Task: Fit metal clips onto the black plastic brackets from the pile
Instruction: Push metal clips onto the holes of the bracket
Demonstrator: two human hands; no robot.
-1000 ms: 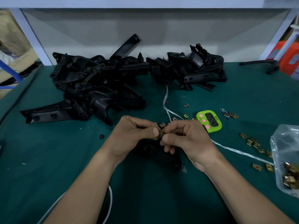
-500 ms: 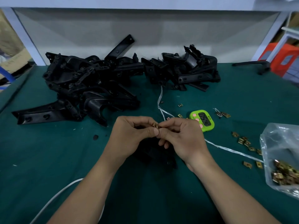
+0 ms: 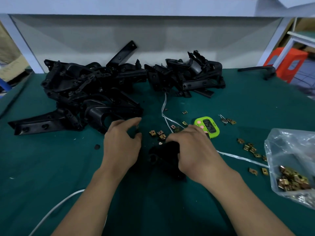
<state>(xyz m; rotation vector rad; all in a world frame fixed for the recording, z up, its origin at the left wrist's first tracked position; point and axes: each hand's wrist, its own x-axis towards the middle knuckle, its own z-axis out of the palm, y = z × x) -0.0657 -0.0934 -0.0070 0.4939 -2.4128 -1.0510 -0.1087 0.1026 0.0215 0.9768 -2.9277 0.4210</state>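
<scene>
A black plastic bracket (image 3: 163, 155) lies on the green table between my hands. My right hand (image 3: 194, 150) grips its upper end with curled fingers. My left hand (image 3: 121, 143) hovers just left of it, index finger and thumb curved around a small metal clip (image 3: 137, 128) that looks pinched between them. A few loose brass clips (image 3: 160, 133) lie just beyond the bracket. The pile of black brackets (image 3: 88, 92) stretches across the back of the table.
A clear plastic bag (image 3: 289, 150) with several brass clips sits at the right edge, more clips (image 3: 250, 149) scattered beside it. A green timer (image 3: 207, 126) stands behind my right hand. A white strap (image 3: 238, 156) runs across the mat. A small black disc (image 3: 97, 147) lies left.
My hands have come apart from their joint pinch on a clip. The right hand dropped onto the bracket and gripped it; the left moved left with the clip. The camera tilted closer.
</scene>
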